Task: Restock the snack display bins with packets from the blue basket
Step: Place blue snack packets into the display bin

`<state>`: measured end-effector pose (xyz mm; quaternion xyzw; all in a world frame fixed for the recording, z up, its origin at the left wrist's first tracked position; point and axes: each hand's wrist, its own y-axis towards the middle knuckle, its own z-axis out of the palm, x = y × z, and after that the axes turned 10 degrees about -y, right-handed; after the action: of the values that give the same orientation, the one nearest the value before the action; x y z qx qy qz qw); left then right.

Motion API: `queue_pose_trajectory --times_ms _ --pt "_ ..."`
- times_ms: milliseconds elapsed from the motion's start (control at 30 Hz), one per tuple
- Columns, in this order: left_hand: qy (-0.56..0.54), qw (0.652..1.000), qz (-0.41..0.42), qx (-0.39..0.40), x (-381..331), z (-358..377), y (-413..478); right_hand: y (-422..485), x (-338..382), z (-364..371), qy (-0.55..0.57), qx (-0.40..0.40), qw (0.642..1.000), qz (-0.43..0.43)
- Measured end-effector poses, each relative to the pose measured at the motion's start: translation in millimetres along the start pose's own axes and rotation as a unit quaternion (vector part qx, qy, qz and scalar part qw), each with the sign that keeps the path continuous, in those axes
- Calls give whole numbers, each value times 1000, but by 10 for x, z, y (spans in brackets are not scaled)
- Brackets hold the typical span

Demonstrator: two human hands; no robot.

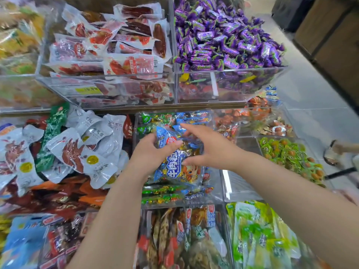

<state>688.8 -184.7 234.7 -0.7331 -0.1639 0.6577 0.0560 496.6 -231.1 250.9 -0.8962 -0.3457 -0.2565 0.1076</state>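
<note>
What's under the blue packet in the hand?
Under the blue packet, gripped by the left hand, sits a clear bin holding green packets and more blue ones. The bin's middle is hidden by the packet and the right hand.

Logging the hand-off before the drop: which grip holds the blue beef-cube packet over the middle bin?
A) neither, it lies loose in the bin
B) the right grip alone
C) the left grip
C: the left grip has its thumb curled over the top of the blue packet, while the right grip is spread beside it with straight fingers.
</note>
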Motion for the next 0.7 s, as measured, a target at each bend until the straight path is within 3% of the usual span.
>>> queue_pose_trajectory --times_ms 200,333,400,500,567,633,700 --pt "-14 1000 14 9 50 33 -26 -206 -198 94 119 -21 984 130" --pt "-44 997 -13 55 88 -8 -90 -303 -312 193 281 -131 922 231" --pt "-45 998 -17 43 110 -1 -104 -319 -299 249 321 -82 912 243" --pt "-33 999 -13 23 114 18 -119 -328 -241 313 266 -23 927 263" --pt "-6 1000 -18 20 151 42 -116 -305 -192 295 214 -89 938 258" --pt "3 1000 -22 13 162 79 -127 -294 -193 258 139 -143 963 183" --pt "1 1000 -21 12 179 98 -116 -277 -208 197 34 -112 987 113"
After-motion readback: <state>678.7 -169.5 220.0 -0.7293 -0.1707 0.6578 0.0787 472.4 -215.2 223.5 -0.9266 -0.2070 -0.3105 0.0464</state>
